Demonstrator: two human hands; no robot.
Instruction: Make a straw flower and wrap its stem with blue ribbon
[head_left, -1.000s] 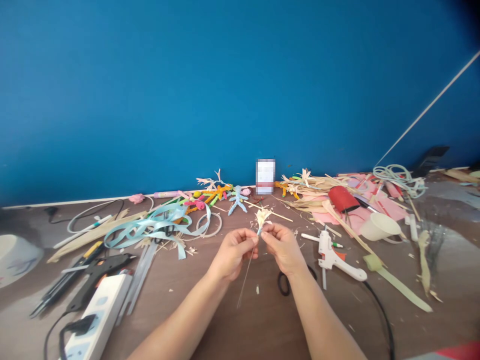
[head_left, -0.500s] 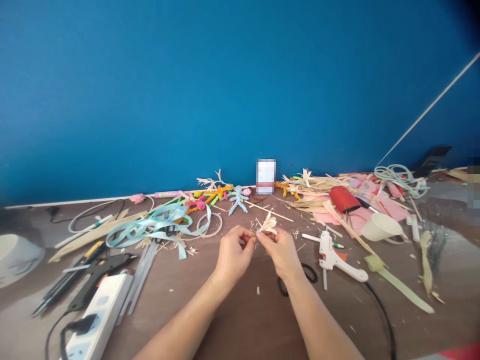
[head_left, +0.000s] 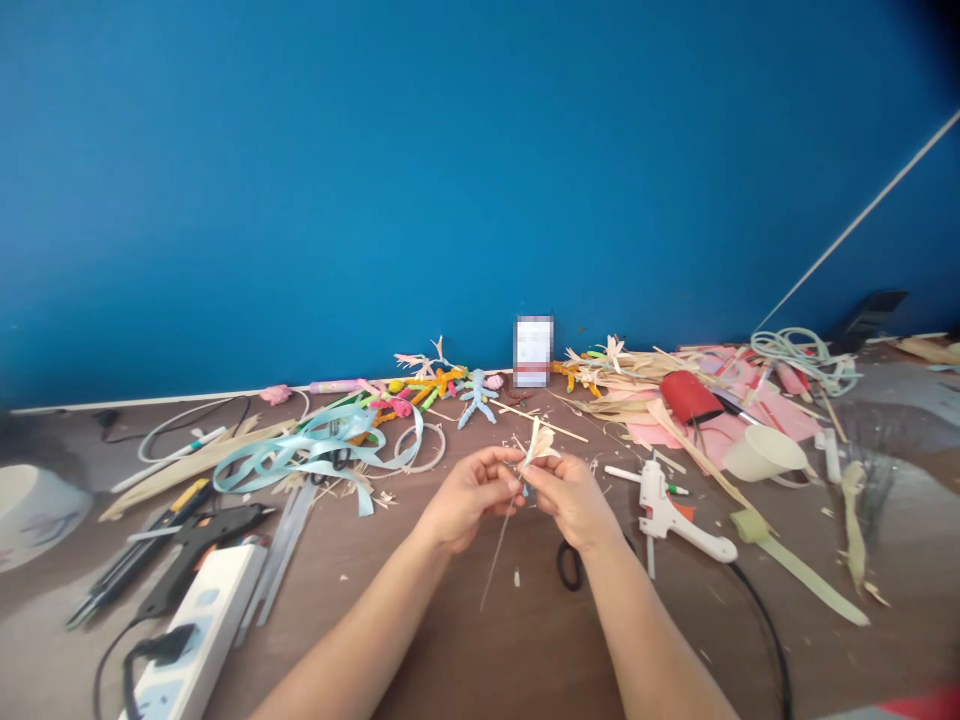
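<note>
A small cream flower [head_left: 541, 440], with petals that look like dried husk, stands between my two hands over the middle of the table. My right hand [head_left: 571, 500] pinches it near its base from the right. From the left, my left hand [head_left: 472, 497] closes its thumb and fingers at the foot of the flower, around a thin wire stem [head_left: 495, 560] that slants down toward me. A bit of light blue shows just under the fingertips; what it is I cannot tell. Partly behind my right wrist lies a pair of black-handled scissors [head_left: 570, 566].
To the right lie a white glue gun [head_left: 664, 515], a green ribbon roll [head_left: 750, 527], a paper cup [head_left: 763, 455] and a red roll [head_left: 688, 398]. On the left are blue ribbon [head_left: 300, 455], glue sticks [head_left: 279, 550], a black glue gun [head_left: 202, 550] and a power strip [head_left: 199, 630].
My hands have turned slightly, and the flower now stands more upright. The wire stem has come into view below my left fingers.
</note>
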